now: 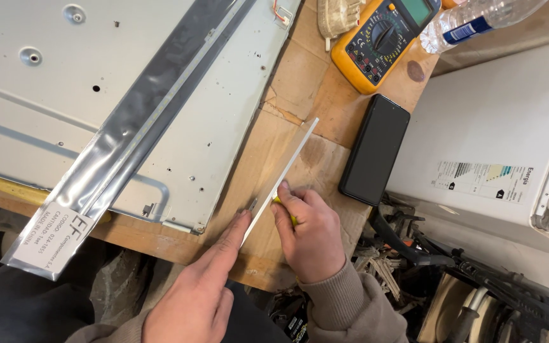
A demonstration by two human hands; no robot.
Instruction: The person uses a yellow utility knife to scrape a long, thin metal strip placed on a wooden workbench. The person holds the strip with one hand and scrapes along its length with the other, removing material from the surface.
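- Nearest the camera, the left hand (201,295) is reaching forward with its fingers held straight and together, the fingertips pressing down on the near end of a thin white strip (282,178); its grip is flat and closing on nothing.
- Just to the right, the right hand (307,232) is curling its grip round a small yellow-handled tool (293,220), the index finger pointing at the strip's edge; the tool's tip is hidden.
- That long narrow strip is lying diagonally on the brown cardboard sheet (300,76) covering the wooden counter (160,244), its far end pointing toward a black smartphone (375,150).
- Beyond the phone, a yellow multimeter (381,39) and a clear plastic bottle (471,19) are resting.
- To the left, a grey metal panel (52,82) is carrying a long silver foil bag (106,159).
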